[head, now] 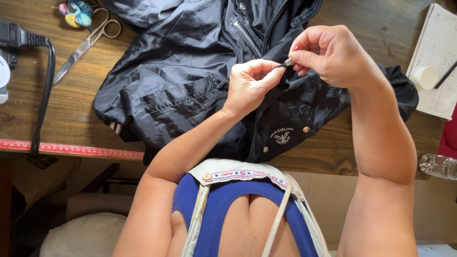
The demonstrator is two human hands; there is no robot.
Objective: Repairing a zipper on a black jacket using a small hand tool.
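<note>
A black shiny jacket point(181, 81) lies spread on the wooden table point(71, 114), with a metal zip, a flap pocket and snap buttons. My left hand point(250, 85) pinches a fold of the jacket's front edge between thumb and forefinger. My right hand point(333, 54) meets it from the right and grips a small metal zip slider point(288, 62) at the fingertips. Both hands hover just above the jacket's middle.
Metal scissors point(88, 43) lie at the top left beside colourful round pieces point(76, 13). A black cable point(45, 90) runs down the left side. A red measuring tape point(71, 149) lines the table's front edge. A notebook point(440, 57), a white cap point(424, 77) and a clear bottle point(438, 165) sit right.
</note>
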